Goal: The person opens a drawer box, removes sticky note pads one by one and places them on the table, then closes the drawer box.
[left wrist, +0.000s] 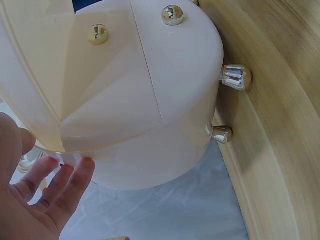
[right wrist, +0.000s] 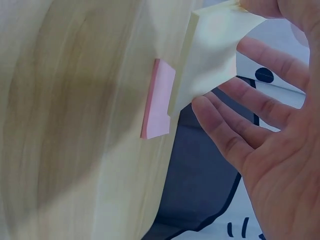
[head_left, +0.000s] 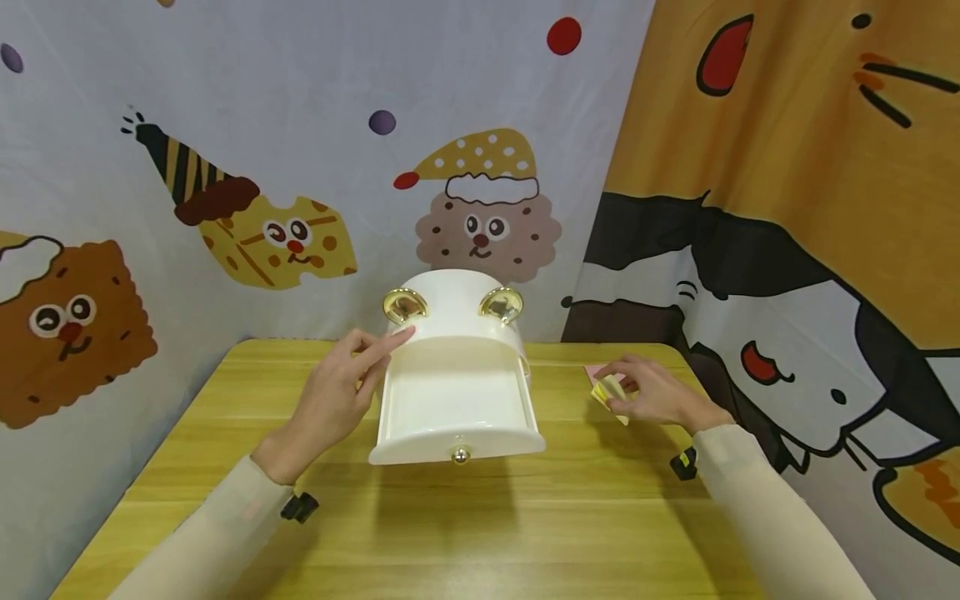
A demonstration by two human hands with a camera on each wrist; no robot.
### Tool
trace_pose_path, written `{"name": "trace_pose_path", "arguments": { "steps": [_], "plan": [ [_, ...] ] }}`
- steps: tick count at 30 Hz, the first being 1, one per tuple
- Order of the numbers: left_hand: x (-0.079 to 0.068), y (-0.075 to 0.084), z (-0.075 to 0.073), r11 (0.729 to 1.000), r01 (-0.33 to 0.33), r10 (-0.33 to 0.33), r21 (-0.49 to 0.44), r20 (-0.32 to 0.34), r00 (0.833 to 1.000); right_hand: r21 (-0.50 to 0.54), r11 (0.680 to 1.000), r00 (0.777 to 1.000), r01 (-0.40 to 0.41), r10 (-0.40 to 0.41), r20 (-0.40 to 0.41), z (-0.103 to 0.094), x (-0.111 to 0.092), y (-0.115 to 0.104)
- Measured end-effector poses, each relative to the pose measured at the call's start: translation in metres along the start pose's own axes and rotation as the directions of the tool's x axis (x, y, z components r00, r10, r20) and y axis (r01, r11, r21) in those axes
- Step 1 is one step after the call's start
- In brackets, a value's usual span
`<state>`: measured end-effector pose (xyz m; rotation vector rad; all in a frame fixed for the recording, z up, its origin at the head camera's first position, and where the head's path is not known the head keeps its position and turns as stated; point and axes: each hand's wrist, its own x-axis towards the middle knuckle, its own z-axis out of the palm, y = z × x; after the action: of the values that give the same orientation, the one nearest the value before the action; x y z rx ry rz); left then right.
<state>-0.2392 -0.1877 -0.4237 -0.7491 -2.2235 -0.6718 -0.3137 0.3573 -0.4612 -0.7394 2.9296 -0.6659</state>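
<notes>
A white storage box (head_left: pixel 461 304) with two round gold ears stands on the table, its drawer (head_left: pixel 408 452) pulled out toward me. The drawer front bears a small gold knob (head_left: pixel 461 455). My left hand (head_left: pixel 333 383) touches the box's left side with extended fingertips; the left wrist view shows those fingers at the curved white edge. Off to the right, my right hand (head_left: pixel 651 392) pinches a pale yellow sticky note pad (right wrist: pixel 212 52) between thumb and fingers. A pink sticky note pad (right wrist: pixel 159 100) lies on the table, partly behind the yellow one.
The wooden table (head_left: pixel 600 508) has its far edge close to a cartoon-printed curtain (head_left: pixel 315 125). Another orange curtain (head_left: pixel 840 167) hangs along the right side. Gold feet (left wrist: pixel 235 77) stick out from the box's underside.
</notes>
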Motion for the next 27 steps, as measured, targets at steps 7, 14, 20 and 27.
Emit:
{"name": "trace_pose_path", "arguments": {
  "steps": [7, 14, 20, 27],
  "plan": [
    [0.0001, 0.0011, -0.0003, 1.000, 0.005, -0.005, -0.005, 0.001, 1.000, -0.027, 0.999, 0.999, -0.042, 0.042, 0.006, 0.0040, -0.0019, 0.0042],
    [0.0004, 0.0026, -0.0011, 1.000, 0.007, -0.007, -0.006, 0.001, 1.000, -0.050, 0.997, 0.999, -0.051, 0.051, -0.003, 0.0067, -0.0043, 0.0078],
    [0.0005, 0.0038, -0.0014, 1.000, 0.008, -0.008, -0.008, -0.002, 1.000, -0.064, 0.997, 0.999, -0.054, 0.053, -0.004, 0.0084, -0.0056, 0.0104],
    [0.0002, 0.0031, -0.0012, 1.000, 0.010, -0.010, -0.004, 0.005, 1.000, -0.084, 0.994, 0.998, -0.069, 0.070, 0.007, 0.0083, -0.0061, 0.0107]
  ]
}}
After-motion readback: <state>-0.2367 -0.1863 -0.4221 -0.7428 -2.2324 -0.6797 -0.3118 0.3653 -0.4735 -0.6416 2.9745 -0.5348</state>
